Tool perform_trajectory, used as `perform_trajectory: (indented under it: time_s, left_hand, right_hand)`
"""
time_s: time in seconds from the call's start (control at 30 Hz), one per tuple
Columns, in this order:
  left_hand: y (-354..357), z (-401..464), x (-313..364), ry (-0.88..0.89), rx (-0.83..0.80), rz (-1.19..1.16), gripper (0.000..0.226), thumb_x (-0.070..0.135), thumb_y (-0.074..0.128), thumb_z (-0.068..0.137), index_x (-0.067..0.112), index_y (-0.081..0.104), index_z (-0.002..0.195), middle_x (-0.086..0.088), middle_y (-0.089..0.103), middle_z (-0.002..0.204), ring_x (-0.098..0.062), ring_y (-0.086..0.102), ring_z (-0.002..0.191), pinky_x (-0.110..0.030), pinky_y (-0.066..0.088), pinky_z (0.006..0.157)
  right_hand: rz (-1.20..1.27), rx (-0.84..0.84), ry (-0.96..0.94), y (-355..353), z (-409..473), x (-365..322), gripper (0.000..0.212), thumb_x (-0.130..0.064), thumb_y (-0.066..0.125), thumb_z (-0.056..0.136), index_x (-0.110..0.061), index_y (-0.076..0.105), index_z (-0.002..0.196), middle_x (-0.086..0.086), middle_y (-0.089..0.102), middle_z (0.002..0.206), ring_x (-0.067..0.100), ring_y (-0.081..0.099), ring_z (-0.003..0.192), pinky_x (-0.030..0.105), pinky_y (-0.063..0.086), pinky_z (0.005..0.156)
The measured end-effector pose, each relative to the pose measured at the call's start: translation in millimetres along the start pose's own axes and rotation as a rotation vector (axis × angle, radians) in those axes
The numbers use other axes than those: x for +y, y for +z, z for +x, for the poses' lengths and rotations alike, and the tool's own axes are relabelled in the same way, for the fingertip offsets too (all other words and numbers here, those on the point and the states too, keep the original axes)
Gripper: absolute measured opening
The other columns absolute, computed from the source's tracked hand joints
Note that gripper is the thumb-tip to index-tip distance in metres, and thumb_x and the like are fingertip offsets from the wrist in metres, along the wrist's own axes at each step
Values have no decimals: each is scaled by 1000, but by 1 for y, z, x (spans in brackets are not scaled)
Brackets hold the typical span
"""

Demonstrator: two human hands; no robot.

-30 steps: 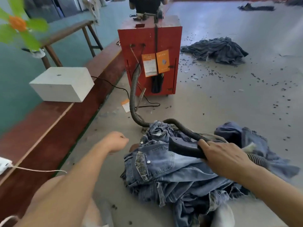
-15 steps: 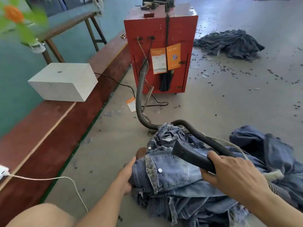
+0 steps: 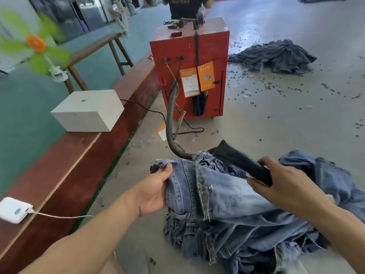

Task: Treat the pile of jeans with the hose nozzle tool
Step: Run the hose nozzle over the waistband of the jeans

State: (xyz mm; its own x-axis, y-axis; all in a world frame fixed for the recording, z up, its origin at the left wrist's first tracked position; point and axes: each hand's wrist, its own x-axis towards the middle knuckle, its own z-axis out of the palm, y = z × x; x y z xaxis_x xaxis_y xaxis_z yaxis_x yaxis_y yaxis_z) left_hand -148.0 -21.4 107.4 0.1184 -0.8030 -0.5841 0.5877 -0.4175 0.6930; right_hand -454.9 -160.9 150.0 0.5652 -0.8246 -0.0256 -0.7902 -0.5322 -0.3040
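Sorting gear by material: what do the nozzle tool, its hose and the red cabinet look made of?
Nozzle tool: matte black, likely moulded plastic.
Hose: grey, ribbed along its length, probably flexible plastic.
Red cabinet: flat painted panels, scuffed; sheet metal or wood, unclear.

From my end, the feed gives me only two arms. The left forearm (image 3: 94, 234), left of the jeans (image 3: 227, 196), is bare along all the length I can see, and the left hand (image 3: 156, 192) is bare as well. The right forearm (image 3: 339, 224), on the jeans' right side, is bare too, with no cloth on it up to the frame's edge. The right hand (image 3: 286, 186) is ungloved, and its knuckles and tendons show plainly. The wide lens swells both forearms near the bottom edge.
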Motion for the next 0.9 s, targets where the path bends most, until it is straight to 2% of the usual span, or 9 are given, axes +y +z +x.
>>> perform_trajectory:
  time_s: [0.1, 0.17, 0.27, 0.33, 0.4, 0.57, 0.7, 0.8, 0.9]
  left_hand:
    - [2, 12, -13, -109, 191, -28, 54, 50, 57, 100, 6, 68, 130, -22, 72, 124, -41, 71, 112, -56, 52, 101]
    - [6, 17, -19, -174, 206, 61, 58, 49, 75, 86, 1, 74, 119, -25, 73, 118, -41, 72, 108, -55, 54, 100]
    - [9, 27, -34, -175, 242, 330, 61, 24, 95, 69, -3, 71, 118, -22, 76, 108, -37, 75, 101, -54, 58, 96]
    - [9, 35, -47, -119, 353, 567, 45, 3, 91, 72, 1, 70, 112, -16, 77, 103, -32, 76, 95, -50, 61, 91]
    - [5, 41, -51, -106, 373, 586, 27, -3, 77, 85, 6, 70, 109, -15, 77, 100, -31, 76, 92, -52, 61, 89]
    - [-2, 51, -44, -10, 288, 638, 19, 22, 58, 105, 24, 65, 123, 0, 73, 117, -23, 68, 111, -46, 51, 107]
    - [-4, 55, -37, -67, 306, 350, 31, 32, 80, 89, 13, 72, 112, -12, 80, 99, -31, 77, 92, -47, 62, 84]
    - [-3, 49, -32, -158, 140, 387, 44, 10, 90, 74, 3, 73, 114, -24, 77, 103, -39, 76, 93, -57, 62, 82]
    - [-3, 45, -33, -158, 69, 344, 32, -8, 69, 91, 0, 66, 121, -27, 74, 113, -40, 74, 100, -59, 59, 90]
  right_hand:
    - [-116, 25, -14, -2, -10, -1, 34, -68, 52, 86, -35, 47, 91, -13, 56, 61, 6, 56, 48, 27, 48, 47]
    - [-169, 45, -3, -1, -13, -2, 35, -68, 52, 83, -34, 52, 87, -15, 51, 59, 6, 53, 47, 26, 41, 44]
    - [-175, 33, 7, 5, -12, -2, 37, -71, 54, 84, -35, 50, 86, -16, 51, 59, 3, 51, 46, 22, 33, 43]
    - [-141, -33, -31, 10, -10, 1, 41, -75, 55, 88, -37, 40, 90, -17, 52, 65, 0, 50, 51, 21, 32, 45]
    - [-87, -103, -75, 11, -9, 5, 41, -74, 55, 89, -44, 31, 104, -20, 51, 72, -2, 50, 57, 20, 35, 50]
    - [-185, -43, -189, 8, -9, 12, 45, -73, 37, 91, -41, 41, 123, -24, 46, 91, 9, 56, 76, 30, 47, 64]
    - [-210, -105, -191, 11, -13, 5, 44, -72, 33, 94, -40, 34, 124, -21, 54, 98, 9, 60, 81, 33, 52, 70]
    - [-240, -97, -196, 16, -13, -1, 45, -77, 27, 90, -42, 34, 116, -18, 57, 89, 7, 60, 75, 31, 53, 66]
    - [-305, -95, -204, 14, -10, -1, 53, -87, 19, 80, -45, 39, 104, -18, 57, 74, 4, 55, 62, 20, 39, 51]
